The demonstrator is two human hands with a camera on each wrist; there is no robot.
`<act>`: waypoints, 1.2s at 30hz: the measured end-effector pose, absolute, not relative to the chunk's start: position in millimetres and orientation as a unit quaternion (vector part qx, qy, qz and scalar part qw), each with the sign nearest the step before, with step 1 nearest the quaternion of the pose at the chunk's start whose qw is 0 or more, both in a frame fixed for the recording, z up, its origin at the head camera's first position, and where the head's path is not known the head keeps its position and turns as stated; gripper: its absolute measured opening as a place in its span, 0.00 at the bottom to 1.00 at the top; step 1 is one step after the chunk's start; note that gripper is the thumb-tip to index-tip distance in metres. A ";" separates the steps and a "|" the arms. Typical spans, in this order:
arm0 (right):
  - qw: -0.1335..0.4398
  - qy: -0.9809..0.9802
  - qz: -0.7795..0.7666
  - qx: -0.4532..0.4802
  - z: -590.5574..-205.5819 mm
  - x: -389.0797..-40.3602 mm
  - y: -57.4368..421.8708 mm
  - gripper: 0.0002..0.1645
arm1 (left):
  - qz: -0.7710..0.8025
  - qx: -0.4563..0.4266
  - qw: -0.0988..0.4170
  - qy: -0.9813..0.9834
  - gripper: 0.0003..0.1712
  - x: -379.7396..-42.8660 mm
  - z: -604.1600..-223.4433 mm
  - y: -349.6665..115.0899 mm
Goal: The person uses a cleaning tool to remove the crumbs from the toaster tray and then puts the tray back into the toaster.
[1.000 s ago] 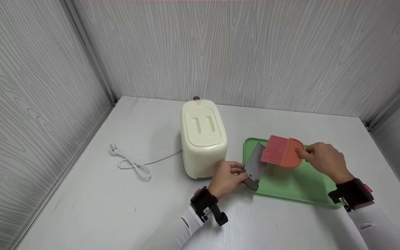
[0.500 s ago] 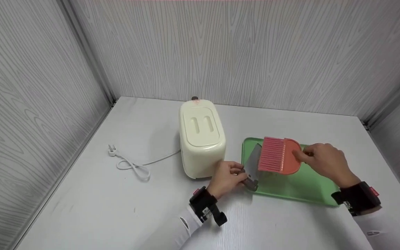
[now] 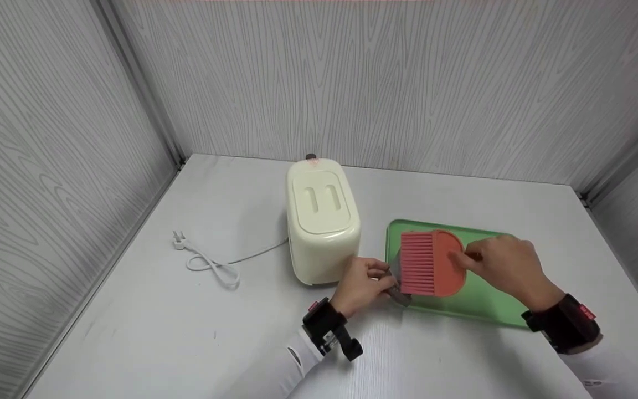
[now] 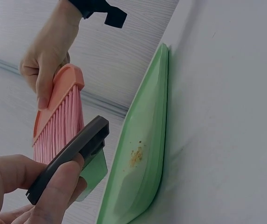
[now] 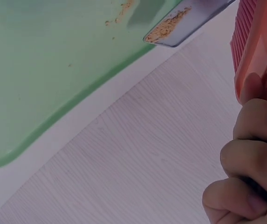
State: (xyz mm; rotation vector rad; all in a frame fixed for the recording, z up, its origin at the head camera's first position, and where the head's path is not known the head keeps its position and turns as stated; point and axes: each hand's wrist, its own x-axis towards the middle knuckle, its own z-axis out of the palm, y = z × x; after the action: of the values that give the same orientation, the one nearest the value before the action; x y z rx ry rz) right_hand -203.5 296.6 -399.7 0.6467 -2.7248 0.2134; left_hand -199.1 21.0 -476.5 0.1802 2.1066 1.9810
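My left hand [image 3: 360, 285] pinches the dark handle of a toaster crumb tray [image 5: 197, 21] between thumb and fingers, at the left end of a green tray [image 3: 490, 293]. Light brown crumbs [image 5: 168, 27] lie along the crumb tray's transparent-looking plate in the right wrist view. In my right hand [image 3: 504, 266] is a small orange brush [image 3: 449, 265], gripped by its rounded handle. Its pink bristles point left and cover most of the crumb tray in the head view. A small patch of loose crumbs [image 4: 135, 157] sits on the green tray.
A cream toaster [image 3: 324, 221] with its lid on stands just left of the green tray, close to my left hand. Its white cord and plug [image 3: 179, 241] lie on the table farther left. Grey wood-patterned panels [image 3: 319, 77] enclose the table.
My right hand has swept the brush left and toward me, over the crumb tray down to near its handle. The left hand keeps its hold and has barely moved.
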 end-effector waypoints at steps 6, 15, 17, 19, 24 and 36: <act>0.242 -0.934 0.025 0.263 -401.0 -202.3 297.4 0.39 | 0.673 0.061 0.125 0.726 0.15 -198.8 -474.6 20.6; 0.299 -0.909 0.000 0.292 -401.3 -203.3 299.3 0.37 | 0.674 0.054 0.127 0.725 0.14 -198.4 -473.9 20.2; 0.312 -0.903 0.000 0.296 -401.9 -204.1 300.2 0.36 | 0.676 0.057 0.126 0.724 0.14 -198.3 -474.1 20.1; 0.325 -0.897 -0.001 0.299 -402.5 -204.8 301.6 0.34 | 0.678 0.059 0.126 0.722 0.14 -198.2 -474.4 20.1; 0.335 -0.893 -0.004 0.300 -403.6 -205.4 305.2 0.36 | 0.679 0.061 0.125 0.721 0.14 -198.0 -474.7 19.8; 0.312 -0.907 -0.008 0.282 -405.5 -210.1 312.9 0.40 | 0.685 0.057 0.128 0.715 0.14 -197.5 -474.5 19.5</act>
State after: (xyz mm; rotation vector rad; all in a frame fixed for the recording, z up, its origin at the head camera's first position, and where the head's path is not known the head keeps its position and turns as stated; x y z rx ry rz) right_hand -210.1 312.9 -405.5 0.7444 -2.3941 -0.0201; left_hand -197.5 19.5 -474.5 0.1648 2.0804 1.9930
